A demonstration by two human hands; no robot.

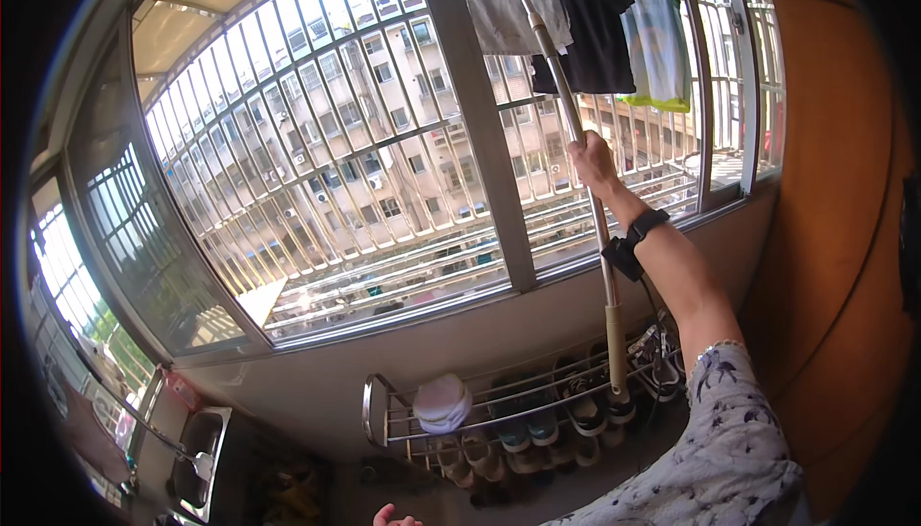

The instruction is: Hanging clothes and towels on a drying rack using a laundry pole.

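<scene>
My right hand (593,160) grips a metal telescopic pole (565,90) around its middle, in front of the window. A beige plastic handle (616,346) covers the pole's lower end, above the shoe rack. The pole's top runs up past the hanging clothes and out of the picture. Behind it hang a grey cloth (509,8), a black garment (591,36) and a white sleeveless top with green edging (656,44). A black strap with a device (636,238) circles my right wrist. Of my left hand (394,519) only some fingers show at the bottom edge.
A metal shoe rack (432,434) holds several shoes and a whitish round fabric item (442,403) under the windowsill. Window bars (324,184) stand outside the sliding window frame (478,123). A metal sink (219,447) is at lower left; an orange-brown wooden panel (827,202) rises at right.
</scene>
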